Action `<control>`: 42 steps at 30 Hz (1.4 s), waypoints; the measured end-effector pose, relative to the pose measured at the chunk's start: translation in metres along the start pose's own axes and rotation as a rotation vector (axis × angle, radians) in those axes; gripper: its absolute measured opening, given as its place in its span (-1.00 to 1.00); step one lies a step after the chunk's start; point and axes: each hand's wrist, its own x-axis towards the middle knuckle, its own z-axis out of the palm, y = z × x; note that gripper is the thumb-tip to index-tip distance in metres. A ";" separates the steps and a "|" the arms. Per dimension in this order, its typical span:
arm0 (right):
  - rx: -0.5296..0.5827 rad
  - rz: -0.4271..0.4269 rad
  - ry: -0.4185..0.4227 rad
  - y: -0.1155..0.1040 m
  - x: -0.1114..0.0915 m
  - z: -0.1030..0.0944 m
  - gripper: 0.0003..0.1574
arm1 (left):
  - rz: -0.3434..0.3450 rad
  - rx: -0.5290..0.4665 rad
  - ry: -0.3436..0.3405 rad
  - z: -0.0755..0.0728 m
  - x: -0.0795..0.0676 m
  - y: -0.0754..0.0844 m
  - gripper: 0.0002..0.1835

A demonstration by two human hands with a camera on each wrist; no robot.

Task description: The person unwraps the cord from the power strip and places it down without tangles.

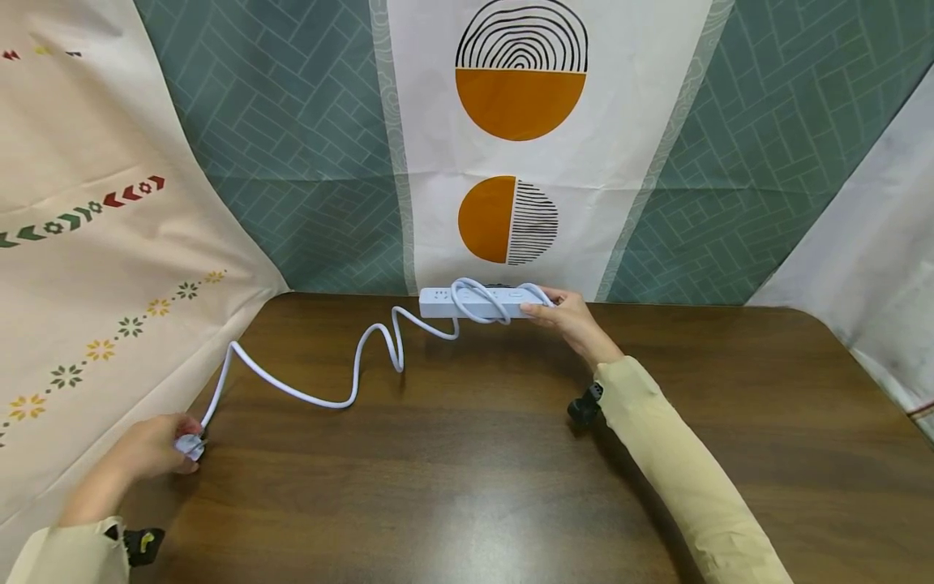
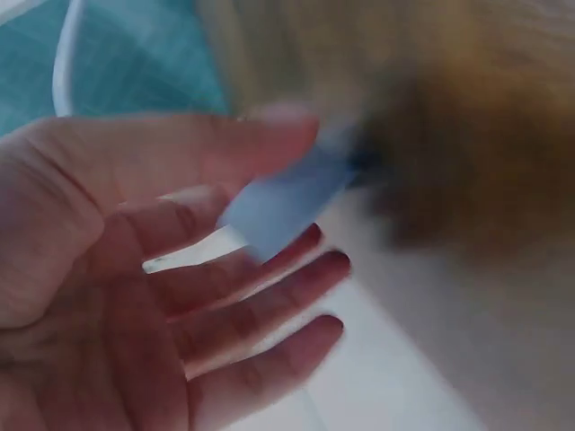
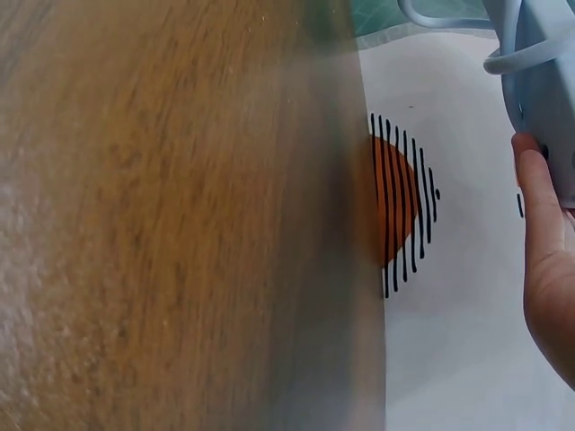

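Note:
At the table's back edge my right hand (image 1: 571, 318) grips one end of a white power strip (image 1: 435, 303). Loops of its white cord (image 1: 467, 284) wrap around the strip's body. In the right wrist view, the thumb (image 3: 541, 202) lies along the power strip (image 3: 548, 108). From the strip, the loose cord runs in bends leftward to the plug. My left hand (image 1: 156, 444) pinches that plug (image 1: 191, 445) near the table's left edge. The left wrist view shows the plug (image 2: 287, 202) between thumb and index finger, the other fingers spread, its prongs blurred.
A dark brown wooden table (image 1: 452, 454) spreads beneath both hands. Behind it hangs a green and white cloth (image 1: 306, 162) with orange and black shapes. A cream patterned cloth (image 1: 87, 284) hangs along the left side, and a white cloth (image 1: 876, 268) on the right.

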 end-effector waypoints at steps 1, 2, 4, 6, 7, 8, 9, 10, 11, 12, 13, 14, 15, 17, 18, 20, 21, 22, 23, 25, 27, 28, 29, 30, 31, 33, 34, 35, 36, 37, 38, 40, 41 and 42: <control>0.001 -0.001 -0.004 0.000 0.000 0.000 -0.30 | -0.003 0.001 0.000 -0.003 0.000 0.003 -0.53; 0.002 -0.002 -0.006 0.000 0.000 0.000 -0.30 | -0.004 -0.004 -0.005 -0.008 0.000 0.006 -0.52; 0.000 -0.008 -0.004 -0.001 0.000 0.000 -0.30 | -0.007 -0.016 0.002 -0.017 0.001 0.014 -0.53; 0.005 -0.013 0.005 -0.002 0.000 0.000 -0.30 | -0.002 -0.037 0.041 -0.027 0.005 0.025 -0.57; 0.009 -0.016 0.008 -0.002 0.000 0.000 -0.30 | 0.002 -0.046 0.074 -0.031 0.008 0.032 -0.61; 0.014 -0.019 0.015 -0.003 -0.001 0.000 -0.31 | 0.012 -0.059 0.110 -0.034 0.011 0.038 -0.62; 0.019 -0.024 0.018 -0.003 -0.001 0.001 -0.31 | 0.024 -0.072 0.153 -0.036 0.015 0.045 -0.65; 0.026 -0.026 0.015 -0.003 -0.001 0.001 -0.30 | 0.039 -0.095 0.198 -0.038 0.019 0.052 -0.67; 0.031 -0.026 0.012 -0.003 -0.001 0.001 -0.30 | 0.054 -0.118 0.239 -0.039 0.024 0.060 -0.68; 0.034 -0.029 0.009 -0.004 -0.001 0.002 -0.30 | 0.061 -0.148 0.271 -0.040 0.028 0.067 -0.70; 0.038 -0.031 0.006 -0.004 -0.001 0.002 -0.30 | 0.073 -0.170 0.301 -0.040 0.033 0.074 -0.71; 0.038 -0.033 0.004 -0.004 -0.001 0.003 -0.30 | 0.078 -0.198 0.319 -0.040 0.037 0.081 -0.71; 0.037 -0.034 0.001 -0.004 -0.001 0.003 -0.30 | 0.086 -0.220 0.334 -0.039 0.042 0.087 -0.71; 0.034 -0.037 -0.001 -0.004 -0.001 0.005 -0.29 | 0.100 -0.250 0.354 -0.038 0.051 0.098 -0.71; 0.030 -0.038 0.000 -0.005 -0.001 0.005 -0.29 | 0.106 -0.262 0.361 -0.037 0.056 0.104 -0.71; 0.025 -0.038 -0.005 -0.005 -0.001 0.005 -0.28 | 0.125 -0.275 0.374 -0.035 0.064 0.114 -0.72; 0.023 -0.038 -0.010 -0.006 -0.001 0.006 -0.27 | 0.134 -0.279 0.377 -0.034 0.068 0.118 -0.72; 0.022 -0.037 -0.012 -0.007 -0.001 0.006 -0.27 | 0.137 -0.288 0.374 -0.033 0.072 0.123 -0.71; 0.021 -0.035 -0.011 -0.007 -0.001 0.006 -0.28 | 0.141 -0.299 0.368 -0.033 0.076 0.127 -0.70; 0.016 -0.034 -0.012 -0.008 -0.001 0.007 -0.28 | 0.149 -0.323 0.345 -0.032 0.082 0.135 -0.67; 0.015 -0.034 -0.008 -0.009 -0.001 0.008 -0.29 | 0.154 -0.345 0.316 -0.031 0.089 0.142 -0.64; 0.018 -0.034 -0.005 -0.010 -0.001 0.008 -0.30 | 0.157 -0.353 0.304 -0.031 0.092 0.145 -0.64; 0.013 -0.037 -0.006 -0.010 -0.002 0.008 -0.29 | 0.158 -0.363 0.294 -0.031 0.095 0.149 -0.63; 0.010 -0.041 -0.009 -0.010 -0.002 0.009 -0.29 | 0.158 -0.372 0.280 -0.031 0.097 0.152 -0.63; 0.012 -0.044 -0.011 -0.011 -0.002 0.009 -0.29 | 0.159 -0.380 0.268 -0.030 0.100 0.154 -0.62; 0.012 -0.050 -0.013 -0.011 -0.002 0.010 -0.30 | 0.163 -0.394 0.247 -0.029 0.105 0.160 -0.62; 0.011 -0.052 -0.013 -0.012 -0.002 0.010 -0.30 | 0.165 -0.400 0.240 -0.029 0.108 0.162 -0.62; 0.008 -0.055 -0.017 -0.012 -0.002 0.010 -0.30 | 0.166 -0.406 0.233 -0.029 0.110 0.165 -0.62; 0.011 -0.057 -0.018 -0.012 -0.002 0.010 -0.30 | 0.170 -0.413 0.227 -0.028 0.112 0.167 -0.63; 0.011 -0.058 -0.017 -0.013 -0.002 0.011 -0.30 | 0.171 -0.421 0.222 -0.028 0.113 0.169 -0.63; 0.013 -0.059 -0.020 -0.013 -0.003 0.011 -0.30 | 0.175 -0.425 0.220 -0.027 0.115 0.171 -0.63; 0.013 -0.063 -0.025 -0.013 -0.003 0.011 -0.31 | 0.180 -0.433 0.216 -0.026 0.118 0.174 -0.64; 0.015 -0.064 -0.030 -0.013 -0.003 0.012 -0.31 | 0.183 -0.437 0.214 -0.025 0.120 0.175 -0.64; 0.017 -0.064 -0.031 -0.014 -0.003 0.012 -0.31 | 0.185 -0.443 0.212 -0.024 0.121 0.176 -0.64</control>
